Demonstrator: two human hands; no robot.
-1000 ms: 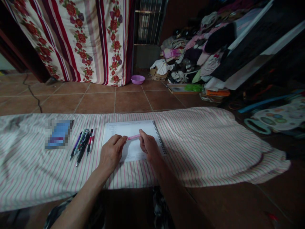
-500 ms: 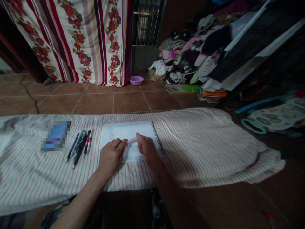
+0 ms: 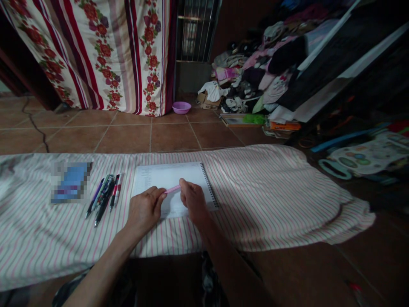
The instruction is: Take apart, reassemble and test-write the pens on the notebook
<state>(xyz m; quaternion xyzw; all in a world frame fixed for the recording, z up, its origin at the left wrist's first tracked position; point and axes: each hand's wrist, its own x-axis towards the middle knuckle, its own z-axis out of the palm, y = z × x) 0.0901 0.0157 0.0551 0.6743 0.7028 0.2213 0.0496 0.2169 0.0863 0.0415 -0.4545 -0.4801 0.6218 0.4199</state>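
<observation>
Between my two hands, over the page, lies a slim pink pen (image 3: pixel 173 189). My left hand (image 3: pixel 147 207) pinches its left end with closed fingers. At its other end the fingers of my right hand (image 3: pixel 193 197) are curled shut around it; that tip is hidden. Beneath both hands is a spiral notebook (image 3: pixel 172 171), its page mostly white with faint print along the left and top edges. The notebook's black coil runs down its right side. Several pens (image 3: pixel 104 196) lie in a bunch to the left, with a red-and-white pen (image 3: pixel 115 194) beside them.
A striped cloth (image 3: pixel 271 192) covers the low surface. At its left lies a blurred blue item (image 3: pixel 72 182). Beyond are a tiled floor (image 3: pixel 128 132), a purple basin (image 3: pixel 181 108), a floral curtain (image 3: pixel 118 55) and a heap of clothes (image 3: pixel 255 72).
My left hand has shifted slightly left, and more of the pink pen shows between my hands. Both hands keep their hold. The whole view has moved a little.
</observation>
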